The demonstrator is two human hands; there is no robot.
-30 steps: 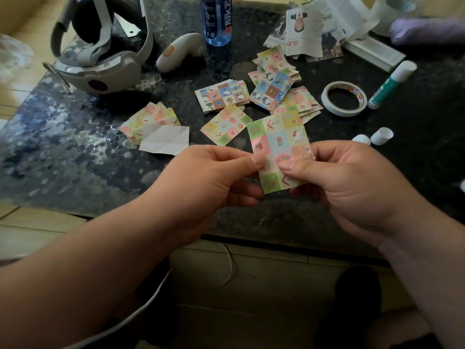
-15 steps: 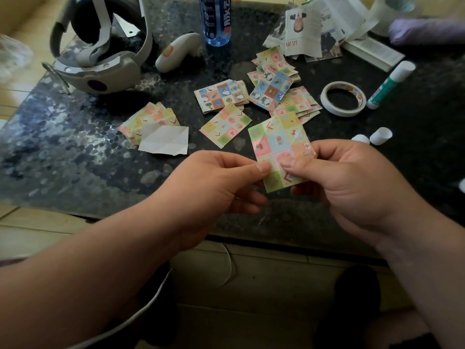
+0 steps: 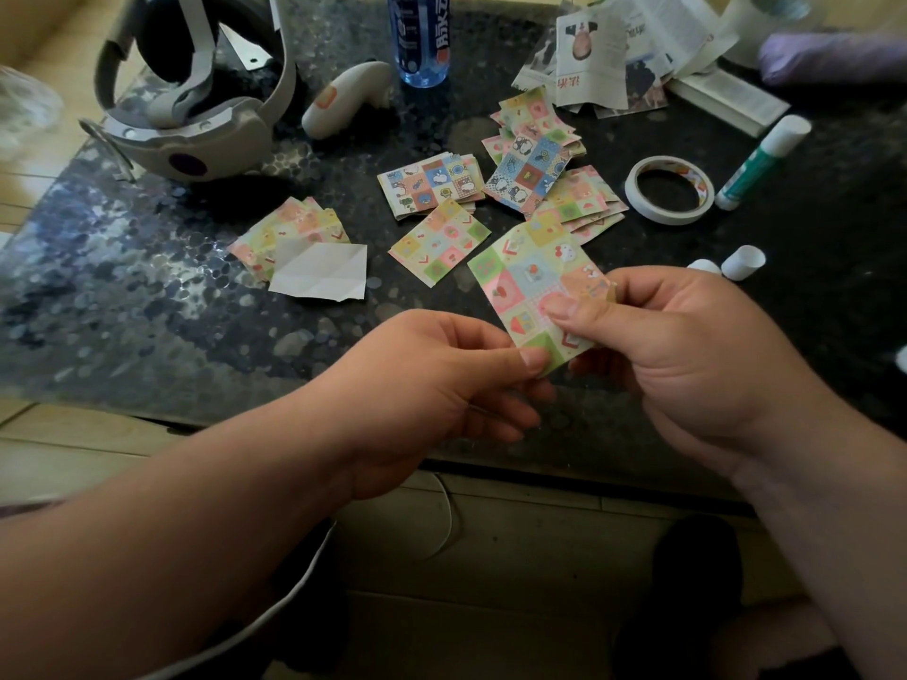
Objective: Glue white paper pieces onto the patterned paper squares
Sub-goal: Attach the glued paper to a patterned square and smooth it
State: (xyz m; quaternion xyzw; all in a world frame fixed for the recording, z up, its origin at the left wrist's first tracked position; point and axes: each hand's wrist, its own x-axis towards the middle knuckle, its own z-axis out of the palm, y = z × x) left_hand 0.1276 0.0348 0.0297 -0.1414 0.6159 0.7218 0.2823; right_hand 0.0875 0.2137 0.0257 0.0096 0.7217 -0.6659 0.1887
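Held item: one pastel patterned paper square (image 3: 527, 282), printed in pink, green, yellow and blue checks, is raised just above the near part of the dark speckled table top (image 3: 122, 287), printed side up and tilted.

Left hand (image 3: 441, 385): thumb and forefinger pinch the square's lowest corner; the other fingers are curled underneath.

Right hand (image 3: 687, 360): the thumb lies flat on the printed face near the right edge, with the fingers curled behind the sheet, so this hand grips it too. The back of the square is hidden; whether anything is stuck to it cannot be told.

On the table, left of the hands: a creased white paper piece (image 3: 321, 269) lies partly over a small stack of pastel patterned squares (image 3: 294, 223).

Centre: a single patterned square (image 3: 439, 242) lies flat. Just behind it is a stack of blue-toned cartoon squares (image 3: 432, 184), and to their right a loose heap of mixed patterned squares (image 3: 540, 154).

Right side: a white roll of tape (image 3: 670, 188) lies flat, with a green glue stick with a white cap (image 3: 758, 164) just beside it. Two small white caps (image 3: 743, 262) sit near the right hand.

Far edge: a grey headset (image 3: 196, 115), a white hand controller (image 3: 343, 98), a blue plastic bottle (image 3: 424, 36) and newspaper cuttings (image 3: 594, 56).
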